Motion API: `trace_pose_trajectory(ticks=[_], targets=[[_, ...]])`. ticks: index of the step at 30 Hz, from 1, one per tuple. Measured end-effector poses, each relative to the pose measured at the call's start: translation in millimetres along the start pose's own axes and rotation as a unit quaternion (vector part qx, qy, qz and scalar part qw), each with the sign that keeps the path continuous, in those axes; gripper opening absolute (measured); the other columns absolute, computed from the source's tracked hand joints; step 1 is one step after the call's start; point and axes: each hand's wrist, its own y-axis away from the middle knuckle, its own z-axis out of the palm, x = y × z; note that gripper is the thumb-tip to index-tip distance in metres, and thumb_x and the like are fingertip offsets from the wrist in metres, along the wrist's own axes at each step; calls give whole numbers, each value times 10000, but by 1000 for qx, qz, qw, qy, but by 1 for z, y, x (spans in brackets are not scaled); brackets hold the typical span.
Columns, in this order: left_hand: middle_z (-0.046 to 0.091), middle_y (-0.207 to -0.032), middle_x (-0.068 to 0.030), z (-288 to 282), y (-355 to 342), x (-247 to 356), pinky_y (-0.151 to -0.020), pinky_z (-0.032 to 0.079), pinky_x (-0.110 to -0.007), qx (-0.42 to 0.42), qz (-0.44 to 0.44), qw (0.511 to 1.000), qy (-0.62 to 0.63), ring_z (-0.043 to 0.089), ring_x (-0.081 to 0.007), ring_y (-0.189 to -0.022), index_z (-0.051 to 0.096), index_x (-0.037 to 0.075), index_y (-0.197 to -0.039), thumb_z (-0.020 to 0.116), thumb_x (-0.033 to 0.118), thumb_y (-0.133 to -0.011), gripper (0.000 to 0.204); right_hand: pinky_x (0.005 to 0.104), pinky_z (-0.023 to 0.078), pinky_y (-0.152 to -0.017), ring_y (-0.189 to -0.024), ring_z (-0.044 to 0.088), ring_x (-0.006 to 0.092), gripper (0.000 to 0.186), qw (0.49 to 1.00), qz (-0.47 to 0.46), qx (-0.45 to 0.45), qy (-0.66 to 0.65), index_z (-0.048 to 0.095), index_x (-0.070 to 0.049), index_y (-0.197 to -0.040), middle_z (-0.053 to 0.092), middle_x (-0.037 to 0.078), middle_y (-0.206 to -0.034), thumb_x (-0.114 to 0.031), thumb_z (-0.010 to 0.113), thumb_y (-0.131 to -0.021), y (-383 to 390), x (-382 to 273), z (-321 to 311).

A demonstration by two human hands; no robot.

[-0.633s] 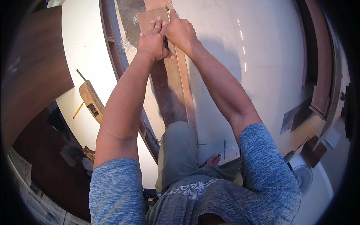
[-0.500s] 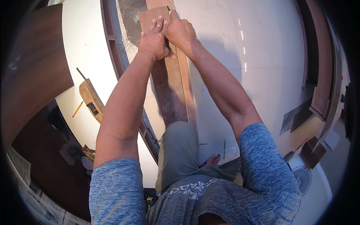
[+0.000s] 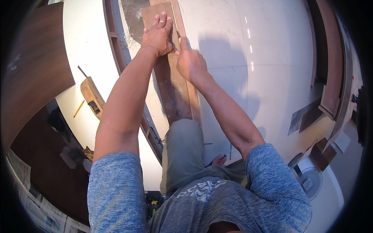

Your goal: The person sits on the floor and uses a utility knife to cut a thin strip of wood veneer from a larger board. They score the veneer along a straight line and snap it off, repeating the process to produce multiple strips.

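Note:
My left hand [image 3: 156,39] lies on a long brown wooden board [image 3: 175,87], fingers spread over its upper end and thumb by the right edge. Closed round a narrow yellow-and-dark tool [image 3: 179,38], my right hand [image 3: 192,62] sits just below and right of the left, the tool's dark tip at a groove or seam along the board. Most of the tool is hidden by my fingers. A paler wood strip [image 3: 192,101] runs along the board's right side. My bent knee [image 3: 181,136] is at the board's near end.
A wooden hand plane [image 3: 92,93] and a yellow pencil [image 3: 79,108] lie on a white panel [image 3: 79,31] at left. Long framed wood pieces [image 3: 113,35] run beside the board. Brown boards [image 3: 332,46] stand at right above a pale tiled floor [image 3: 272,46], with a fan [image 3: 311,180] below.
My right hand has slid down along the board toward me with the tool, from beside my left fingertips to below them. My left hand stays on the board.

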Motion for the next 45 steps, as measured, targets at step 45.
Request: trace_pose_trajectory(ticks=[45], targets=[[130, -1702, -39, 1, -1, 0, -1180, 345, -601, -7, 4, 1000, -12, 167, -262, -1558, 241, 164, -1605, 929, 484, -560, 1292, 593, 539, -794, -895, 678, 523, 606, 1000, -2, 1, 14, 285, -52, -1485, 680, 347, -919, -128, 533, -937, -9, -2, 2]])
